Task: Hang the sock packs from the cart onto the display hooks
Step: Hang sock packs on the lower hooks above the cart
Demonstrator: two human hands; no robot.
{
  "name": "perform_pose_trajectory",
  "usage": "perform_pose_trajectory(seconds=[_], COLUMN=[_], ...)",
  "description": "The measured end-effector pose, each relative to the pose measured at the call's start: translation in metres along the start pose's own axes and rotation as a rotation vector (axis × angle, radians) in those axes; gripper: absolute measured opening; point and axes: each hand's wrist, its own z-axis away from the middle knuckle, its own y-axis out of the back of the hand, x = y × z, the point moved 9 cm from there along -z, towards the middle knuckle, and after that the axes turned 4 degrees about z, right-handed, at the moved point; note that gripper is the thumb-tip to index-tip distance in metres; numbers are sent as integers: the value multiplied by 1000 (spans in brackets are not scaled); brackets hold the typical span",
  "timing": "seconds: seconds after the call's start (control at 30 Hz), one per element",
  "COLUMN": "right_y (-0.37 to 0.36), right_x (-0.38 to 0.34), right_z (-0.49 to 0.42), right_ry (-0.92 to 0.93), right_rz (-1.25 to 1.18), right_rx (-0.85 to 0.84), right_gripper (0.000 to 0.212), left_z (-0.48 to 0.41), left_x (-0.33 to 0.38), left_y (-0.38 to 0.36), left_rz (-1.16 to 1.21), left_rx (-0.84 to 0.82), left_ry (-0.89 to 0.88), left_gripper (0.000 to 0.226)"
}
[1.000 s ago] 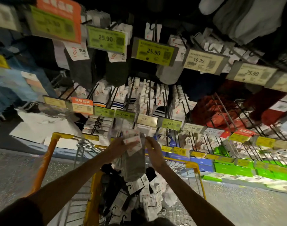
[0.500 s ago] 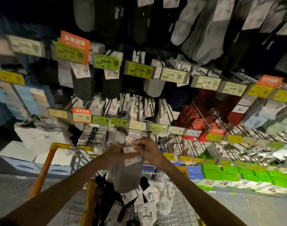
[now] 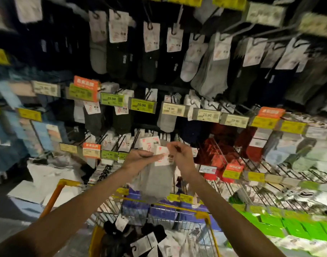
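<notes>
Main risk: several grey packs were bunched in one grip, so peeling one off could let the others slide out and drop back into the cart or past its rim to the floor. Second risk: the hanger holes in the cards were hidden behind fingers, so I couldn't tell whether they lined up. Pushed blind at the crowded hooks, a card could miss the tip, tear, or knock stock already hanging. The frame was motion-smeared, so hook tips were hard to pick out. Left hand had its fingers curled round the bundle at card level, from the left. Right hand pinched the top edge of the front card with thumb and fingertips, from the right. The packs sat between both hands, with the cards at the grip, the sock bodies hanging free below it, above the cart's front edge and in front of the lower hook rows, not on any hook yet. More packs lay in the cart underneath, well apart from both hands.
</notes>
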Motion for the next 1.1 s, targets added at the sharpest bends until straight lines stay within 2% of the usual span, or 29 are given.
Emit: perform_pose_trajectory(seconds=[0.1, 0.2, 0.4, 0.7, 0.87, 1.0, 1.1], right_y=[10, 15, 15, 18, 12, 13, 14], right_x=[-11, -23, -39, -4, -8, -11, -3], right_z=[-21, -44, -82, -85, -103, -111, -116], right_ry=[-42, -66, -76, -130, -119, -164, -193], right_rz=[-42, -44, -5, -27, -130, -192, -220], right_rx=[53, 80, 133, 172, 132, 132, 135], right_gripper=[12, 20, 20, 15, 14, 27, 26], left_z=[-3, -14, -64, -90, -104, -105, -106], left_x=[16, 25, 18, -3, 9, 24, 25], left_y=[-3, -2, 1, -7, 0, 0, -1], left_rz=[20, 4, 79, 93, 89, 82, 67], left_rx=[33, 31, -10, -81, -68, -69, -42], left_ry=[-23, -42, 78, 70, 61, 54, 34], left_gripper=[14, 27, 44, 16, 17, 15, 14])
